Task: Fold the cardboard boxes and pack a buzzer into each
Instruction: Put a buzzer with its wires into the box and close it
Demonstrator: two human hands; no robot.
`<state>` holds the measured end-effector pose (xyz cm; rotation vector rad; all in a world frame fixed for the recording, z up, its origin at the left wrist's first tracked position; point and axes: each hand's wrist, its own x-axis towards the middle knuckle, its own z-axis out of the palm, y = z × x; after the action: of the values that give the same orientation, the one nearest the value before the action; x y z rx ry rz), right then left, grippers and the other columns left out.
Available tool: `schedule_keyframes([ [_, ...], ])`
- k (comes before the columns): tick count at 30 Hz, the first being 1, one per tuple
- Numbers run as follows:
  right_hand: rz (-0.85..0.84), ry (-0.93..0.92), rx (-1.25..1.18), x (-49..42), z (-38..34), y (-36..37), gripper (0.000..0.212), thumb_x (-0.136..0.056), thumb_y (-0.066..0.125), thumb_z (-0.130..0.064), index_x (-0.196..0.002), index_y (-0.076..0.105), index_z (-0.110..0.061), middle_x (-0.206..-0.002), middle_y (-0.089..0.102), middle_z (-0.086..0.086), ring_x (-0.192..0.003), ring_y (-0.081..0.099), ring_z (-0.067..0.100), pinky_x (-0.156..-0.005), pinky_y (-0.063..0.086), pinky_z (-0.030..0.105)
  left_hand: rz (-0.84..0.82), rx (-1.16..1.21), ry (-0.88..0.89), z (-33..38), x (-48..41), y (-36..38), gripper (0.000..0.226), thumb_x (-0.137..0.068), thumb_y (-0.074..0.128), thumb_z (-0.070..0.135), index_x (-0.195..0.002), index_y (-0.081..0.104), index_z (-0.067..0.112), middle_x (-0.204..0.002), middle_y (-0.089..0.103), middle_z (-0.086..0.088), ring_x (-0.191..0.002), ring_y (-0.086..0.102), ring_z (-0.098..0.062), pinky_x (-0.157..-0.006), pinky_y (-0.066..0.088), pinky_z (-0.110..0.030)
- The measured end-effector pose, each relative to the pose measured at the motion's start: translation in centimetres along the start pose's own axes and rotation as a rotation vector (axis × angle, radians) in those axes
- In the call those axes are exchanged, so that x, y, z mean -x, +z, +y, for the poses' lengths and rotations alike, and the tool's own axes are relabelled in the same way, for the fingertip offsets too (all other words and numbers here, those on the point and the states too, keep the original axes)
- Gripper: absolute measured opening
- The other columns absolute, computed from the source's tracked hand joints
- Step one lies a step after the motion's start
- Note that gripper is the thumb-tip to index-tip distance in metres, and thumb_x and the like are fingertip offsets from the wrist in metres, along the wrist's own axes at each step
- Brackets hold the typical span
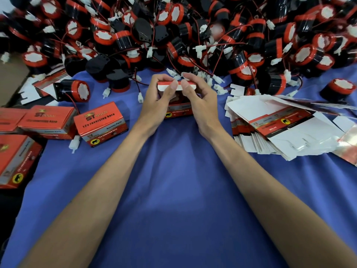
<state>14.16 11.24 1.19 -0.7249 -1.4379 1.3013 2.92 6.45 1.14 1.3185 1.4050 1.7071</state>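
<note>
Both hands on one box [178, 111], standing mid-surface on the blue cloth [173, 190]. Left hand [154, 105] and right hand [204, 105] flank it, fingers curled over the top flap [170, 87], thumbs pinching its white edge. Buzzer pile [173, 31] just behind. Closed boxes [100, 124] sit left, flat blanks stack [280, 128] right. Box contents hidden by the hands.

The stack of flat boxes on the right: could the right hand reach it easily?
Probably yes, once it lets go of the box it grips; the right hand sits close to the stack of flat boxes, with only blue cloth between them.
</note>
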Motion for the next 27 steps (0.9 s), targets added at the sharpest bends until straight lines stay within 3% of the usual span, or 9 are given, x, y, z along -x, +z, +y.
schedule_keyframes([
  [4, 0.006, -0.027, -0.018, 0.0, 0.1, -0.2, 0.013, -0.092, 0.063, -0.011, -0.104, 0.067, -0.013, -0.094, 0.069, 0.002, -0.086, 0.063, 0.009, -0.076, 0.051, 0.023, 0.017, -0.060, 0.049, 0.2, 0.0, -0.1, 0.004, -0.100, 0.052, 0.020, -0.097, 0.053, 0.023, -0.095, 0.061, 0.005, -0.085, 0.061, -0.001, -0.075, 0.049, -0.019],
  [7, 0.016, -0.053, 0.014, -0.1, 0.1, -0.1, 0.007, -0.091, 0.065, -0.010, -0.096, 0.068, -0.011, -0.093, 0.067, 0.003, -0.085, 0.062, 0.010, -0.075, 0.052, 0.025, 0.038, -0.099, 0.074, 0.1, -0.1, -0.2, 0.003, -0.099, 0.053, 0.017, -0.099, 0.055, 0.015, -0.090, 0.061, 0.006, -0.080, 0.060, 0.002, -0.072, 0.047, -0.016],
  [11, 0.065, -0.089, 0.112, -0.1, 0.4, -0.2, 0.009, -0.088, 0.069, -0.015, -0.095, 0.070, -0.019, -0.097, 0.058, 0.015, -0.087, 0.052, 0.011, -0.078, 0.045, 0.017, 0.039, -0.116, 0.089, 0.0, 0.0, -0.3, 0.008, -0.098, 0.055, 0.012, -0.103, 0.059, 0.009, -0.099, 0.063, -0.007, -0.085, 0.062, -0.006, -0.074, 0.048, -0.018],
  [13, 0.074, -0.097, 0.134, -0.2, 0.4, -0.5, 0.011, -0.086, 0.070, -0.016, -0.096, 0.071, -0.019, -0.093, 0.053, 0.007, -0.086, 0.045, 0.009, -0.080, 0.042, 0.014, 0.044, -0.115, 0.089, 0.0, 0.0, -0.3, 0.007, -0.097, 0.056, 0.011, -0.103, 0.060, 0.010, -0.104, 0.064, -0.015, -0.088, 0.064, -0.013, -0.075, 0.050, -0.022],
  [17, 0.003, -0.051, 0.103, -0.1, 0.2, -0.6, 0.008, -0.088, 0.067, -0.014, -0.093, 0.071, -0.020, -0.097, 0.059, 0.006, -0.088, 0.051, 0.014, -0.081, 0.046, 0.023, 0.035, -0.100, 0.070, 0.1, 0.1, -0.4, 0.004, -0.097, 0.057, 0.012, -0.097, 0.061, 0.013, -0.105, 0.063, -0.021, -0.091, 0.063, -0.020, -0.077, 0.052, -0.029],
  [20, -0.028, -0.008, 0.017, -0.1, 0.1, -0.7, 0.010, -0.092, 0.060, -0.012, -0.092, 0.070, -0.013, -0.100, 0.064, 0.012, -0.090, 0.058, 0.021, -0.084, 0.049, 0.036, 0.028, -0.033, 0.013, 0.3, 0.1, -0.4, 0.011, -0.096, 0.056, 0.013, -0.086, 0.060, 0.015, -0.096, 0.062, -0.012, -0.088, 0.060, -0.019, -0.076, 0.051, -0.028],
  [23, -0.057, 0.000, -0.063, 0.0, -0.2, -0.8, 0.016, -0.092, 0.055, -0.004, -0.088, 0.071, -0.008, -0.091, 0.068, 0.006, -0.090, 0.062, 0.018, -0.083, 0.049, 0.035, 0.030, 0.049, -0.032, 0.4, -0.1, -0.4, 0.012, -0.092, 0.056, 0.013, -0.080, 0.060, 0.012, -0.088, 0.063, -0.003, -0.088, 0.059, -0.017, -0.079, 0.048, -0.029],
  [27, -0.092, -0.032, 0.013, -0.1, 0.1, -1.3, 0.015, -0.091, 0.058, -0.002, -0.090, 0.071, -0.010, -0.091, 0.069, 0.001, -0.090, 0.062, 0.015, -0.084, 0.050, 0.034, 0.017, 0.034, -0.065, 0.4, -0.2, -0.4, 0.019, -0.096, 0.053, 0.008, -0.079, 0.057, 0.013, -0.085, 0.065, 0.007, -0.081, 0.061, -0.007, -0.076, 0.050, -0.024],
])
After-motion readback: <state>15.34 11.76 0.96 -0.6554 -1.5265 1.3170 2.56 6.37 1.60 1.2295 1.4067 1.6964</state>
